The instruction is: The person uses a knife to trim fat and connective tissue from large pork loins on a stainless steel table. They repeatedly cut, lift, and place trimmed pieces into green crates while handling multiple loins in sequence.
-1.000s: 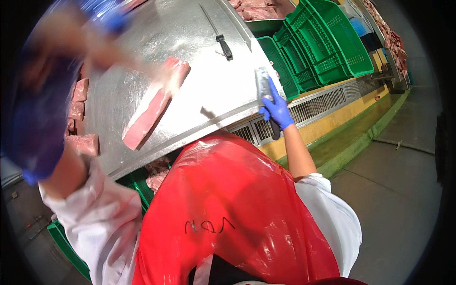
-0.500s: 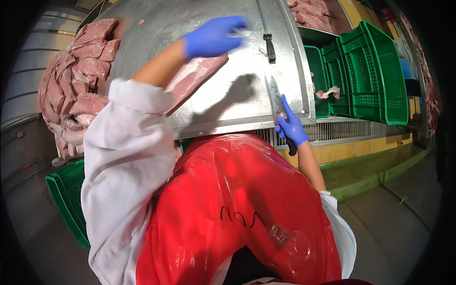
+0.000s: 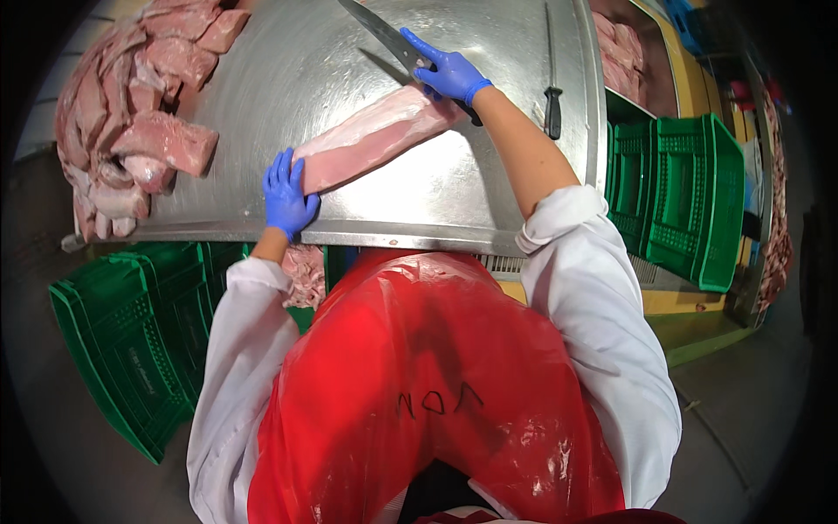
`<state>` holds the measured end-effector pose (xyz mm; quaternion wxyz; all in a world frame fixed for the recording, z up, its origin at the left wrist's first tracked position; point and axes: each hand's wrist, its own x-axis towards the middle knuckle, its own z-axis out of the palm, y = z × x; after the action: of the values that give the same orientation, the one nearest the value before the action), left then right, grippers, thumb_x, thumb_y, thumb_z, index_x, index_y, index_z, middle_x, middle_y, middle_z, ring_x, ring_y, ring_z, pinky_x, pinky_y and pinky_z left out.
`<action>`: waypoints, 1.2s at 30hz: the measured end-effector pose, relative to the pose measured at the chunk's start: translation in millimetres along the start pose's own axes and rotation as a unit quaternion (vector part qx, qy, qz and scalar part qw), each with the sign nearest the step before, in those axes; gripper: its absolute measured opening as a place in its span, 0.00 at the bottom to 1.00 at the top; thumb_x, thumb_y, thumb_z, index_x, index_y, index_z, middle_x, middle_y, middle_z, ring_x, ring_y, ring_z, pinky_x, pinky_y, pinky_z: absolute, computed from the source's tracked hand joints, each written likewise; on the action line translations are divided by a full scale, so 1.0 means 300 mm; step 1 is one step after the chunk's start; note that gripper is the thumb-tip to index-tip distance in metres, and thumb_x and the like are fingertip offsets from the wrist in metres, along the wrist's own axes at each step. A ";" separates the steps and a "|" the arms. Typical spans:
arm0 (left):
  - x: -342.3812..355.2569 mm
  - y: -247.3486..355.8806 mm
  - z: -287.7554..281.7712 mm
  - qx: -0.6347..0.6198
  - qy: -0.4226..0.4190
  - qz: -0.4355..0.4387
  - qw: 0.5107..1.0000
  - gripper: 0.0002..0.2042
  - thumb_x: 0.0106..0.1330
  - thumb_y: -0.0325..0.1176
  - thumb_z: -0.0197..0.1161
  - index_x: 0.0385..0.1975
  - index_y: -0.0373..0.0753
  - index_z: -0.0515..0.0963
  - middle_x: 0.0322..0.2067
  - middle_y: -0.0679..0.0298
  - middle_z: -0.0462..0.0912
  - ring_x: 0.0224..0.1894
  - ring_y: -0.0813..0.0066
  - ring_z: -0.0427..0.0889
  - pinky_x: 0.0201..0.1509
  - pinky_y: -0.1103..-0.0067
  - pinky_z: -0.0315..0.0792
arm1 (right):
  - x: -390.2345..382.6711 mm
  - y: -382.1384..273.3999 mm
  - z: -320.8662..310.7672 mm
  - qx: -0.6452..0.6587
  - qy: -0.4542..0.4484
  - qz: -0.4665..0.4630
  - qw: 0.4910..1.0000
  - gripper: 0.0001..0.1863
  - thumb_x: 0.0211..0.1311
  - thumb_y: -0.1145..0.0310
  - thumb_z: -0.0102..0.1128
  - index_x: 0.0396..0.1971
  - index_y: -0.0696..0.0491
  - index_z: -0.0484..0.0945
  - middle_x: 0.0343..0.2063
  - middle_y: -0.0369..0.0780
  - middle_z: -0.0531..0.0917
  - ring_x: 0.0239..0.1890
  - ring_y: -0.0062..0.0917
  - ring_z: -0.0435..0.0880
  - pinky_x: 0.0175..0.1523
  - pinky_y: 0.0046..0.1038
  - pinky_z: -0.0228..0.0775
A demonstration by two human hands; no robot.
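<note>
A long slab of pale pink meat (image 3: pixel 371 144), like a boneless loin, lies aslant on the metal table. At its near left end, my left hand (image 3: pixel 290 196) in a blue glove rests against the meat with fingers stretched and the thumb at its edge. Over the far right end, my right hand (image 3: pixel 452 77), also gloved in blue, grips a knife (image 3: pixel 380 33). Its index finger reaches along the blade, which points to the far left. The black handle shows partly behind the hand. I cannot tell whether the knife hand touches the meat.
Trimmed meat pieces (image 3: pixel 131 105) are heaped on the table's left. A sharpening steel (image 3: pixel 552 109) lies at its right. Green crates (image 3: pixel 681 192) stand to the right, another green crate (image 3: pixel 131 341) at the lower left. Meat fills a tray (image 3: pixel 668 83) at the far right.
My left hand has come back and down to the meat's near end. My right hand has carried the knife up and left over the meat. The view has shifted.
</note>
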<state>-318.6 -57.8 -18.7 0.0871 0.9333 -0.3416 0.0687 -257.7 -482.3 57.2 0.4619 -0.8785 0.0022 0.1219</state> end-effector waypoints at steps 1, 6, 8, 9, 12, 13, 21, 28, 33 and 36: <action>0.012 -0.038 0.020 0.006 0.000 0.015 1.000 0.37 0.59 0.44 0.63 0.69 0.42 0.60 0.73 0.49 0.54 0.75 0.46 0.52 0.74 0.50 0.47 | 0.018 0.014 0.021 -0.035 -0.004 0.006 0.999 0.40 0.67 0.62 0.55 0.76 0.27 0.50 0.28 0.45 0.86 0.27 0.30 0.87 0.41 0.32 0.81; 0.156 -0.205 0.011 0.046 -0.101 -0.222 0.969 0.36 0.63 0.33 0.59 0.74 0.54 0.56 0.72 0.49 0.56 0.72 0.46 0.60 0.73 0.57 0.57 | -0.069 -0.007 0.103 0.004 0.028 0.112 0.993 0.42 0.66 0.66 0.56 0.76 0.27 0.49 0.27 0.44 0.86 0.25 0.28 0.86 0.38 0.31 0.81; 0.155 -0.215 0.016 -0.059 -0.100 -0.253 0.961 0.35 0.64 0.34 0.61 0.73 0.56 0.59 0.70 0.48 0.60 0.67 0.44 0.67 0.69 0.59 0.64 | -0.163 -0.034 0.138 0.036 0.053 0.136 0.989 0.43 0.66 0.69 0.57 0.76 0.26 0.48 0.25 0.42 0.85 0.24 0.24 0.85 0.35 0.29 0.80; 0.137 -0.194 0.019 -0.092 -0.059 -0.243 0.964 0.35 0.63 0.35 0.62 0.72 0.55 0.60 0.70 0.48 0.61 0.67 0.43 0.67 0.69 0.59 0.64 | -0.189 -0.029 0.148 0.035 0.043 0.123 0.991 0.43 0.66 0.69 0.57 0.76 0.27 0.49 0.25 0.44 0.85 0.24 0.26 0.85 0.36 0.30 0.80; 0.071 -0.128 0.017 -0.189 0.058 -0.218 0.956 0.33 0.61 0.36 0.65 0.69 0.49 0.64 0.65 0.45 0.67 0.65 0.43 0.69 0.68 0.59 0.65 | -0.238 -0.031 0.162 0.007 0.002 0.079 0.997 0.42 0.65 0.67 0.57 0.76 0.27 0.51 0.29 0.46 0.87 0.26 0.32 0.86 0.40 0.32 0.80; 0.051 -0.124 0.032 -0.222 0.081 -0.223 0.946 0.32 0.62 0.35 0.64 0.68 0.46 0.65 0.63 0.45 0.69 0.64 0.45 0.71 0.67 0.60 0.67 | -0.248 -0.040 0.158 -0.052 -0.021 0.025 0.998 0.41 0.65 0.67 0.57 0.75 0.27 0.52 0.29 0.44 0.86 0.26 0.30 0.86 0.40 0.31 0.80; -0.107 -0.031 0.033 -0.411 0.149 -0.308 0.845 0.22 0.65 0.26 0.62 0.60 0.33 0.71 0.50 0.54 0.80 0.49 0.66 0.83 0.55 0.73 0.76 | -0.243 -0.087 0.121 -0.303 -0.158 -0.119 0.932 0.40 0.64 0.63 0.54 0.73 0.19 0.53 0.43 0.45 0.85 0.37 0.43 0.85 0.48 0.38 0.79; -0.191 0.003 -0.027 -0.418 0.156 -0.302 0.842 0.19 0.68 0.23 0.57 0.60 0.32 0.71 0.49 0.54 0.82 0.46 0.69 0.84 0.52 0.73 0.78 | -0.349 0.001 -0.073 -0.319 -0.272 -0.045 0.907 0.39 0.65 0.62 0.52 0.73 0.16 0.51 0.35 0.47 0.86 0.33 0.41 0.85 0.47 0.39 0.78; -0.082 0.127 -0.045 -0.426 0.196 -0.285 0.836 0.16 0.71 0.26 0.57 0.57 0.32 0.73 0.44 0.57 0.84 0.40 0.76 0.83 0.43 0.77 0.79 | -0.318 -0.005 -0.008 -0.334 -0.255 -0.078 0.904 0.39 0.66 0.61 0.52 0.73 0.16 0.50 0.35 0.46 0.86 0.32 0.42 0.85 0.45 0.41 0.78; -0.050 0.197 -0.058 -0.398 0.207 -0.247 0.859 0.15 0.70 0.27 0.59 0.54 0.32 0.74 0.39 0.60 0.84 0.35 0.78 0.82 0.39 0.80 0.77 | -0.381 0.000 -0.021 -0.400 -0.259 -0.059 0.877 0.40 0.65 0.62 0.53 0.74 0.19 0.50 0.35 0.47 0.86 0.34 0.45 0.85 0.46 0.43 0.77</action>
<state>-369.7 -89.3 2.2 0.5344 0.8367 -0.0726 0.0948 -367.3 -499.9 85.4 0.0618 -0.9240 -0.2183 0.3077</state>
